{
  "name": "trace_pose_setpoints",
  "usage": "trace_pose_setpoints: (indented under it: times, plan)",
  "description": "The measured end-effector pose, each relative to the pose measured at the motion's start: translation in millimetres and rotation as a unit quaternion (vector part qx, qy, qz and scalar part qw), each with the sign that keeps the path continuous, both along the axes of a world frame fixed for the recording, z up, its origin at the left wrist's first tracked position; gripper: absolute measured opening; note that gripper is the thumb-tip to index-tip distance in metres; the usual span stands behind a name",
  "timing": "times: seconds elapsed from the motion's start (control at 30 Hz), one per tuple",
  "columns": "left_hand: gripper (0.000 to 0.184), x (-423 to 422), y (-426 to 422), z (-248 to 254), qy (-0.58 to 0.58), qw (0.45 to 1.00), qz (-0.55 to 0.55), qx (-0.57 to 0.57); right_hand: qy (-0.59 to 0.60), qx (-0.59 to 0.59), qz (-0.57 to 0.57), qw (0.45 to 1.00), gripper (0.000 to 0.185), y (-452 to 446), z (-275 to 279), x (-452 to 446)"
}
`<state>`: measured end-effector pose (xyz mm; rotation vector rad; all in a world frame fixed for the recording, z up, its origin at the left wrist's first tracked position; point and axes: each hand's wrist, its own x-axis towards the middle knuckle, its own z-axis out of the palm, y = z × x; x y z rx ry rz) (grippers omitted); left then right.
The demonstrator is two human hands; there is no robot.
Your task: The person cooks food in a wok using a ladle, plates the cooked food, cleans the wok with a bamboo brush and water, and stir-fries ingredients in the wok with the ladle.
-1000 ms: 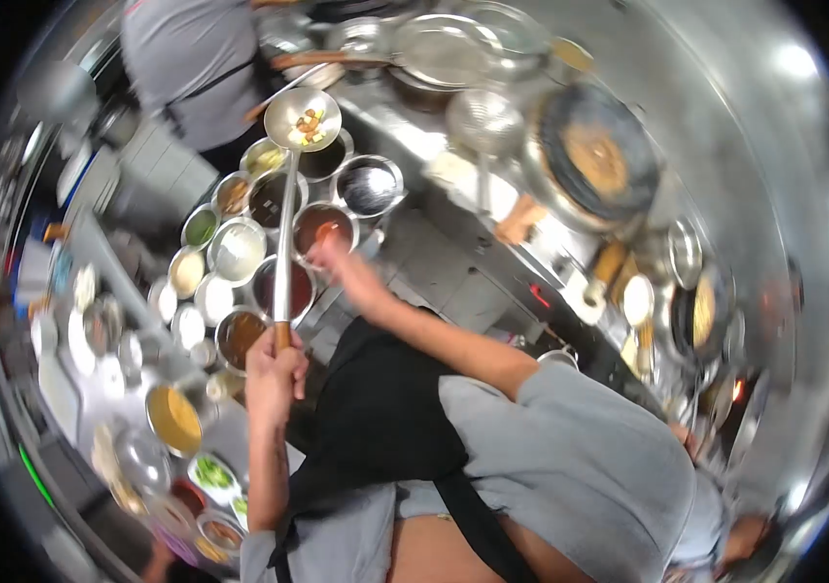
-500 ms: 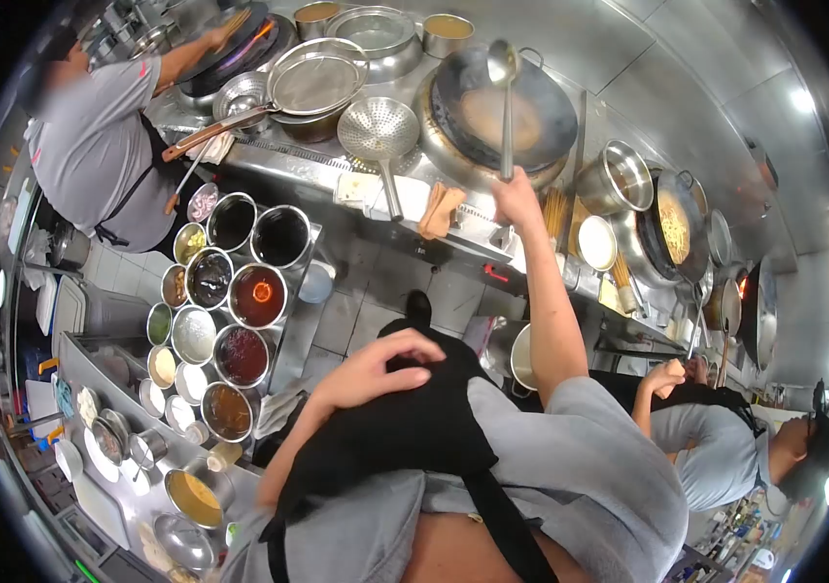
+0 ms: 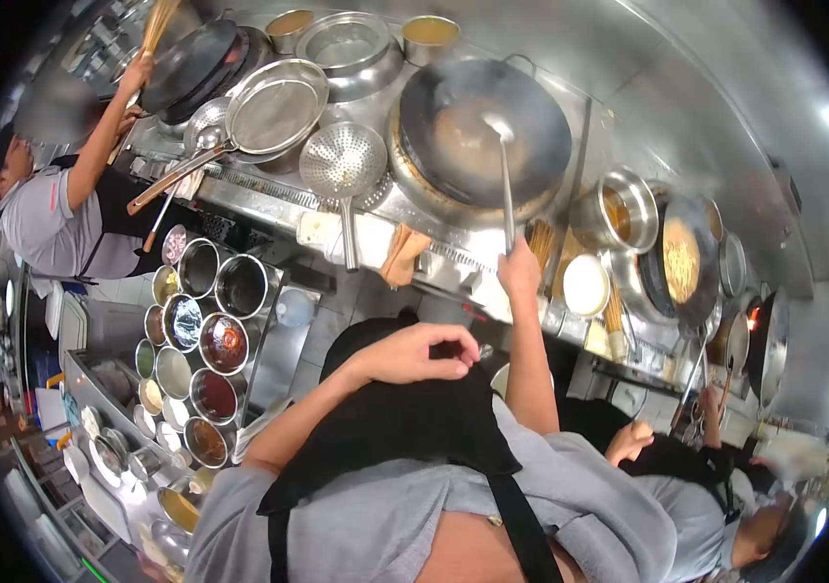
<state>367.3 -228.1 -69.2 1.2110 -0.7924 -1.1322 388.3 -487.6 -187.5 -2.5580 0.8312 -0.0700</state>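
Note:
My right hand [image 3: 518, 268] is wrapped round the end of a long metal ladle [image 3: 507, 189]. The ladle's bowl is inside a dark wok [image 3: 549, 109], over a cloudy, steaming liquid. The wok sits on the stove just ahead of me. In front of my black apron [image 3: 390, 423], my left hand [image 3: 419, 353] hovers with loosely curved fingers, thumb apart, and nothing in it. A perforated skimmer [image 3: 344, 160] rests left of the wok, its handle jutting over the stove edge. Beside that handle lies a folded brown cloth [image 3: 403, 256].
Left of me, several metal pots of sauces [image 3: 225, 344] stand on a counter. A mesh strainer [image 3: 278, 107] lies beyond the skimmer. On the right are a steel pot [image 3: 615, 210] and a wok of noodles [image 3: 682, 262]. Co-workers stand left [image 3: 55, 214] and right [image 3: 672, 486].
The ladle has dropped from above the wok's far side into it. My left hand has shifted slightly right. The view has turned, and the left co-worker now raises a bamboo brush.

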Motion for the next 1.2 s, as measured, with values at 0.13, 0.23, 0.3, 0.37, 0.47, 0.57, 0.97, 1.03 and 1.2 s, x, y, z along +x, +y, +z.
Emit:
trace_pose_setpoints:
  times: [0.13, 0.23, 0.3, 0.37, 0.47, 0.57, 0.97, 1.03, 1.2]
  plan:
    - [0.022, 14, -3, -6, 0.014, 0.999, 0.032, -0.002, -0.127, 0.029, -0.004, 0.991, 0.028, 17, 17, 16]
    - [0.021, 25, 13, 4, 0.019, 0.995, 0.097, 0.025, -0.219, 0.466, -0.004, 0.857, 0.022, 27, 39, 74]
    - [0.022, 29, 33, 14, 0.073, 0.983, 0.167, 0.014, -0.182, 0.631, -0.035, 0.753, 0.014, 43, 87, 121]
    - [0.022, 31, 58, 34, 0.162, 0.957, 0.24, 0.005, -0.184, 0.713, -0.002, 0.676, 0.009, 45, 112, 177]
    - [0.017, 34, 89, 34, 0.173, 0.914, 0.366, -0.028, -0.099, 0.845, 0.042, 0.523, 0.007, 41, 107, 293]
    - [0.013, 43, 110, 49, 0.189, 0.877, 0.437, -0.071, -0.065, 0.877, 0.052, 0.473, 0.011, 57, 107, 379]
    - [0.014, 126, 124, 75, 0.142, 0.947, 0.283, -0.057, -0.04, 0.913, 0.069, 0.401, 0.005, 86, 111, 460]
    - [0.015, 131, 131, 69, 0.146, 0.95, 0.272, -0.052, -0.042, 0.905, 0.066, 0.417, 0.006, 85, 116, 454]
    - [0.012, 145, 149, 41, 0.174, 0.923, 0.34, -0.04, -0.044, 0.903, 0.072, 0.421, 0.003, 75, 129, 440]
